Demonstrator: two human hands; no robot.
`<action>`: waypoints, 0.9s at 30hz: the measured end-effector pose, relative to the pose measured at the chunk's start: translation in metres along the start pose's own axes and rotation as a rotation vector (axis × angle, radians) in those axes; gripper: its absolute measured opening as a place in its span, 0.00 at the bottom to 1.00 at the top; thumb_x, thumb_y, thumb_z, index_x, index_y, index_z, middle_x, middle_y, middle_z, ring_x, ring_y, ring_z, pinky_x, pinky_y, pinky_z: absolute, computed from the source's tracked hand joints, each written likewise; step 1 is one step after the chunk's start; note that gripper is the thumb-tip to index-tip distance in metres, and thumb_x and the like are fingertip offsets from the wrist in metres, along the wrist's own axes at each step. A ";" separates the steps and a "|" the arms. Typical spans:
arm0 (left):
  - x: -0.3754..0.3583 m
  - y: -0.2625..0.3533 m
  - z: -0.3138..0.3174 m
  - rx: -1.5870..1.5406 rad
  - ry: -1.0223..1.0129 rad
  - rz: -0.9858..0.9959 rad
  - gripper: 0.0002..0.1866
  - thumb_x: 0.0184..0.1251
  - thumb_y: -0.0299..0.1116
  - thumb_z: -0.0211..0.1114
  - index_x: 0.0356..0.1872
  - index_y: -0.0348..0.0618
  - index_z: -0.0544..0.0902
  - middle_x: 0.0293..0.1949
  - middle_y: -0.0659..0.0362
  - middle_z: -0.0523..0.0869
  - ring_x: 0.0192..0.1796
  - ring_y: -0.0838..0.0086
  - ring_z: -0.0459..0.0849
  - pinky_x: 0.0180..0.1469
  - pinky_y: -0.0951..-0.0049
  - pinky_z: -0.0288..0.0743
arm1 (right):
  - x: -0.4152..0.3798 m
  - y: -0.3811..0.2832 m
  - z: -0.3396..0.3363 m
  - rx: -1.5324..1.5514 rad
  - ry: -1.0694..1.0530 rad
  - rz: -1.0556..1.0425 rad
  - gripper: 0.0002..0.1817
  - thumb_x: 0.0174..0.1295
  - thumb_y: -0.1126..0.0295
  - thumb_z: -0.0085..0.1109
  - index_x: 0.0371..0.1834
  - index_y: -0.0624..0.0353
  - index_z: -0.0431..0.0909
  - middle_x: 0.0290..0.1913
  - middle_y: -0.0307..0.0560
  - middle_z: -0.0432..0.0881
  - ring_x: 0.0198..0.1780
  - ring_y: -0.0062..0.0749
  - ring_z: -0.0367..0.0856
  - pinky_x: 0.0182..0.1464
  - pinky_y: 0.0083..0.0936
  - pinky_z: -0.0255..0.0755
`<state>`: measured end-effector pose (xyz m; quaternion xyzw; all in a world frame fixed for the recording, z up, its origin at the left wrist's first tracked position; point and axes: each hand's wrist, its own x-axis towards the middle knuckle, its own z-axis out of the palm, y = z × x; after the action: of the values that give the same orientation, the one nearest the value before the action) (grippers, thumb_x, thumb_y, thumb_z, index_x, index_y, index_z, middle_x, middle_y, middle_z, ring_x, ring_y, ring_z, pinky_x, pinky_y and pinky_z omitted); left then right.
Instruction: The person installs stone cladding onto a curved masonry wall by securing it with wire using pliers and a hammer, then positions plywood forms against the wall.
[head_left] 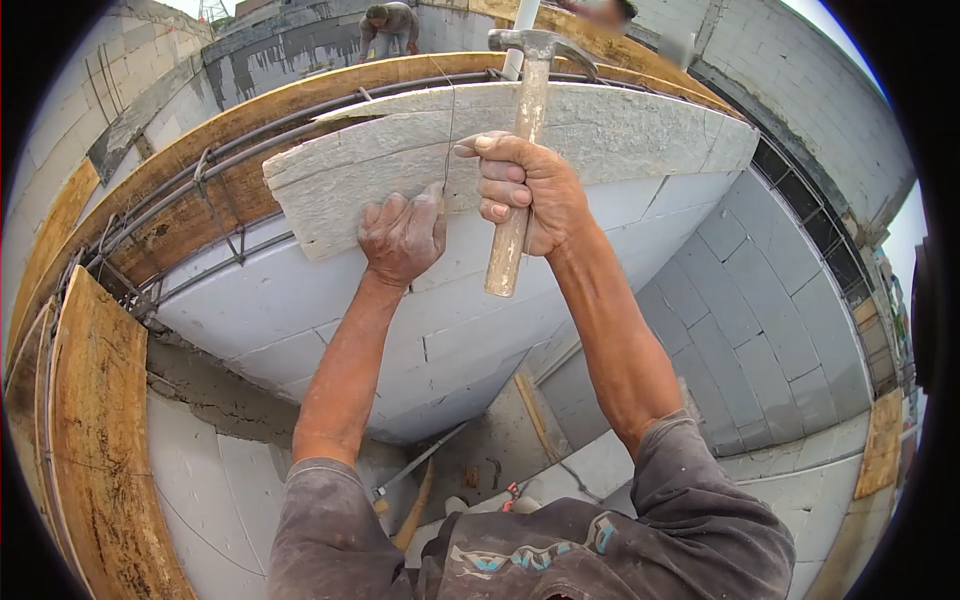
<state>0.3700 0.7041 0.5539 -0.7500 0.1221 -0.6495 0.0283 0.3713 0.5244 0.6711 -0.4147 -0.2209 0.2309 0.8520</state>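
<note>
My right hand (530, 190) is closed round the wooden handle of a claw hammer (533, 90), held upright with its steel head at the top. Just left of it, my left hand (402, 235) is curled against the lower part of a rough grey board (600, 130). A thin wire (449, 130) comes down across the board's face into the fingers of my left hand; its lower end is hidden there. The board stands on edge along the top of a white block wall (400, 310), in front of steel rebar (200, 180).
A long wooden formwork board (270, 110) curves behind the rebar. Another stained plank (100, 430) stands at left. A grey block wall (760, 330) meets the white one at right. Below lie a wood strip (540, 415) and small debris. Another person (390, 25) bends over far behind.
</note>
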 end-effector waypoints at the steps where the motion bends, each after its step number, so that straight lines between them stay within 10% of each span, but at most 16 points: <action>1: 0.001 0.001 0.000 -0.022 -0.005 -0.011 0.06 0.63 0.35 0.68 0.39 0.50 0.87 0.19 0.70 0.77 0.24 0.77 0.72 0.29 0.70 0.58 | -0.001 0.002 0.002 -0.021 -0.020 0.017 0.15 0.70 0.72 0.55 0.51 0.77 0.75 0.18 0.25 0.65 0.14 0.06 0.65 0.16 0.11 0.68; 6: 0.001 0.001 -0.002 -0.052 0.001 -0.037 0.06 0.63 0.38 0.69 0.38 0.51 0.86 0.21 0.69 0.78 0.25 0.76 0.73 0.29 0.68 0.59 | -0.002 0.010 0.003 -0.135 -0.098 0.046 0.17 0.72 0.66 0.56 0.54 0.70 0.77 0.21 0.29 0.69 0.17 0.09 0.68 0.17 0.12 0.70; 12: 0.002 0.000 -0.001 -0.046 -0.003 -0.024 0.06 0.60 0.38 0.70 0.34 0.51 0.83 0.22 0.68 0.79 0.27 0.74 0.75 0.30 0.67 0.60 | 0.011 0.040 -0.020 -0.476 0.303 -0.213 0.20 0.69 0.59 0.64 0.52 0.67 0.78 0.33 0.43 0.80 0.25 0.17 0.75 0.21 0.19 0.74; 27: 0.002 -0.005 -0.014 -0.075 -0.155 0.062 0.08 0.59 0.38 0.71 0.33 0.50 0.82 0.26 0.67 0.81 0.30 0.73 0.77 0.33 0.65 0.62 | 0.007 0.044 -0.017 0.045 0.245 -0.359 0.12 0.70 0.71 0.58 0.53 0.64 0.73 0.29 0.35 0.69 0.24 0.19 0.71 0.33 0.26 0.78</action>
<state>0.3572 0.7099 0.5590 -0.7944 0.1668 -0.5834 0.0296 0.3775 0.5423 0.6271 -0.3743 -0.1808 0.0281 0.9091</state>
